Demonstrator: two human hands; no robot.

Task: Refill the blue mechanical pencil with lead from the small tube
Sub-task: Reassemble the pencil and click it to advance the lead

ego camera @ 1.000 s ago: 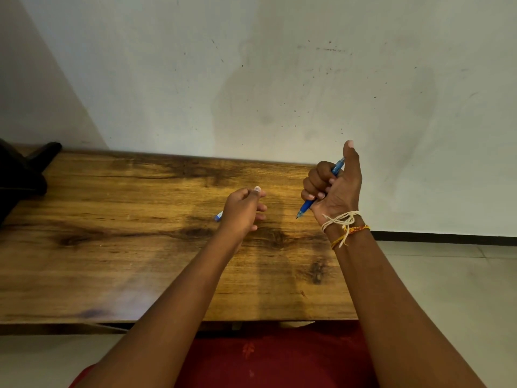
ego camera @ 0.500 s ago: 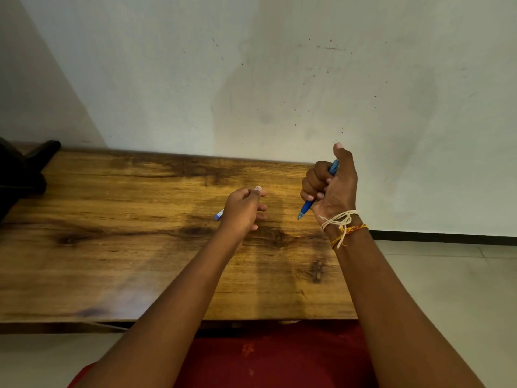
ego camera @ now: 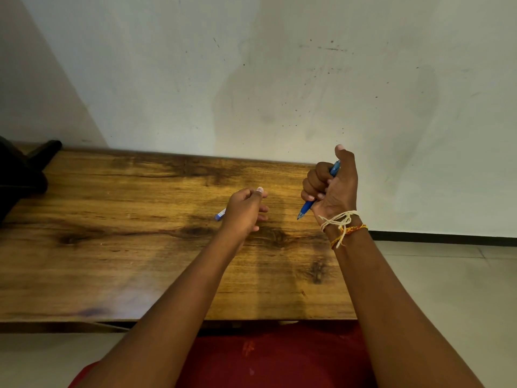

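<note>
The right hand is closed in a fist around the blue pencil, tip angled down and thumb raised over the top end, probably ready to press it. The left hand is curled over the small tube above the middle of the worktop. Most of the tube is hidden; no lead can be made out.
</note>
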